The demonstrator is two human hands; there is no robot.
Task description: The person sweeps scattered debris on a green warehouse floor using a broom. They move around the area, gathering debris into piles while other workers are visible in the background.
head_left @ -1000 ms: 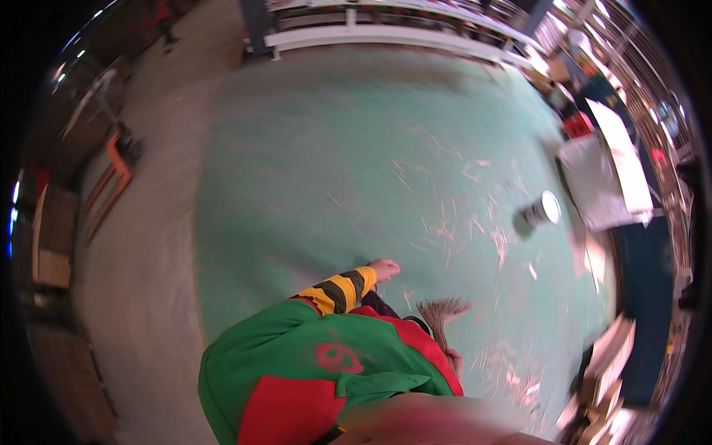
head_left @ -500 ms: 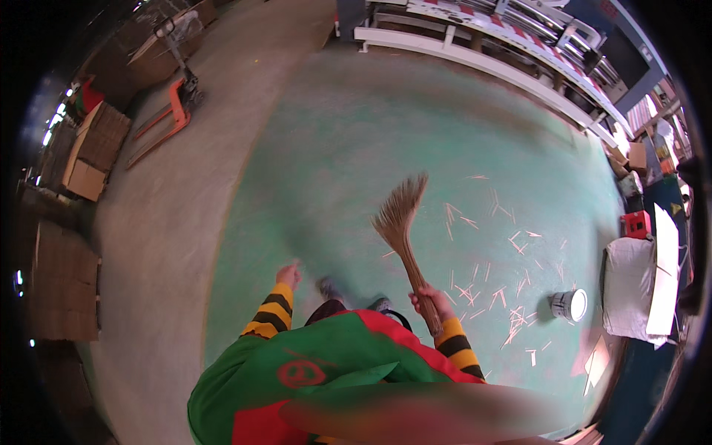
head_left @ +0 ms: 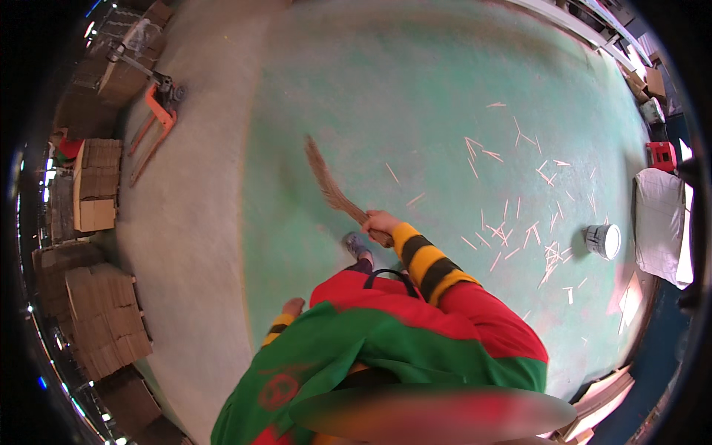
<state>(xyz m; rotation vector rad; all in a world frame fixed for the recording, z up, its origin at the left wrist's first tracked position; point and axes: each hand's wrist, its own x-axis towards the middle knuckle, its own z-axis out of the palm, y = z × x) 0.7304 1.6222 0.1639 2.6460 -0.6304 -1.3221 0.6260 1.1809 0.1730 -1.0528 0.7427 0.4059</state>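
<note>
A straw hand broom (head_left: 326,185) is gripped near its butt end by my right hand (head_left: 380,223). Its bristles point away from me and to the left, over the green floor (head_left: 356,74). My left hand (head_left: 294,306) hangs low beside my body with its fingers curled in, and no object shows in it. Thin pale wooden sticks (head_left: 552,259) lie scattered on the floor to the right of the broom. Two of these lie apart from the rest, closer to the broom.
A white bucket (head_left: 602,242) lies tipped over at the right, near a white-covered stack (head_left: 660,222) and a red crate (head_left: 661,156). An orange pallet jack (head_left: 157,119) stands far left. Stacked cardboard (head_left: 107,319) lines the left side.
My right hand has swung the broom leftward, and its bristles now point to the left. My left hand has drawn back toward my body. The view has shifted, with the machine mostly out of sight.
</note>
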